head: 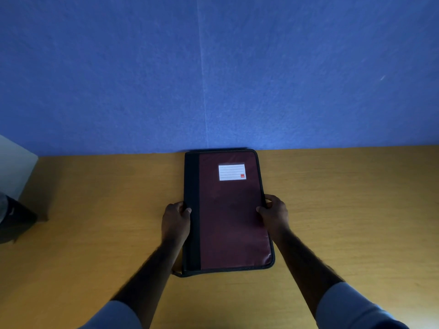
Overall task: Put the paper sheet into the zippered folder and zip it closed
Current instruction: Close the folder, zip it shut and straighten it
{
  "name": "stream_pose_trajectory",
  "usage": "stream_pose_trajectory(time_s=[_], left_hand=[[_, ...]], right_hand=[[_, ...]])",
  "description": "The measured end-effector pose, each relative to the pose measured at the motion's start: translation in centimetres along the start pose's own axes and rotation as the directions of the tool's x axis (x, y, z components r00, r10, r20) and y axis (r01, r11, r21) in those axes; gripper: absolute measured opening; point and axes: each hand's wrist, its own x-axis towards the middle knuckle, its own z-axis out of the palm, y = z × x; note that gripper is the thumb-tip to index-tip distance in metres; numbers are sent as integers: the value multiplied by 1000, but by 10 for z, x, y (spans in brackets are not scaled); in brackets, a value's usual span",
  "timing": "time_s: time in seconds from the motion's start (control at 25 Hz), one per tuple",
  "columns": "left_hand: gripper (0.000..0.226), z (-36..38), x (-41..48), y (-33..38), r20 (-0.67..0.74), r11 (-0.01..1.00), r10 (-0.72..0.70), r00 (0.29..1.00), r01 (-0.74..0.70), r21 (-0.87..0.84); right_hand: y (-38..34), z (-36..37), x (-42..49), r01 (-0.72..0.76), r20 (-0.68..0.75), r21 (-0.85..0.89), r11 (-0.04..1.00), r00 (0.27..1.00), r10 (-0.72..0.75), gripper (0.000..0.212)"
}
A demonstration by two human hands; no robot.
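A dark red zippered folder [231,217] with a black spine strip and a white lined label lies closed on the wooden table [95,210], its far end near the blue wall. My left hand [175,222] grips the folder's left spine edge, thumb on top. My right hand [275,214] grips the right edge, thumb on the cover. A zipper pull tab [175,273] sticks out at the near left corner. No paper sheet is visible.
A blue felt wall [213,67] rises right behind the table. At the far left stand a white box or panel [14,162] and a dark object [14,222] on the table edge.
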Motion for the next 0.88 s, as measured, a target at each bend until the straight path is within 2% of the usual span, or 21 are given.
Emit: stream_pose_trajectory(time_s=[0.12, 0.24, 0.36, 0.56, 0.76, 0.84, 0.88], left_hand=[[41, -2, -2, 1, 18, 1000, 11, 1000, -12, 27], [53, 1, -14, -2, 53, 981, 93, 994, -101, 164], [61, 7, -30, -3, 53, 966, 125, 991, -133, 220], [62, 8, -29, 1, 40, 976, 101, 994, -107, 190], [62, 8, -27, -3, 52, 966, 126, 991, -134, 223], [64, 9, -32, -6, 46, 919, 223, 974, -226, 323], [65, 10, -36, -9, 56, 872, 295, 954, -293, 391]], right_hand=[[-3, -1, -1, 11, 9, -36, 999, 1000, -11, 53], [-3, -2, -8, 38, 36, -202, 979, 999, -31, 56], [5, 5, -26, 20, -24, -315, 949, 999, -28, 58], [2, 11, -32, -24, -82, -242, 970, 997, 4, 56], [6, 8, -31, 18, -45, -248, 969, 999, -30, 57], [12, 10, -38, 75, -25, -374, 925, 996, -91, 62], [16, 14, -44, 124, -7, -479, 869, 989, -144, 66]])
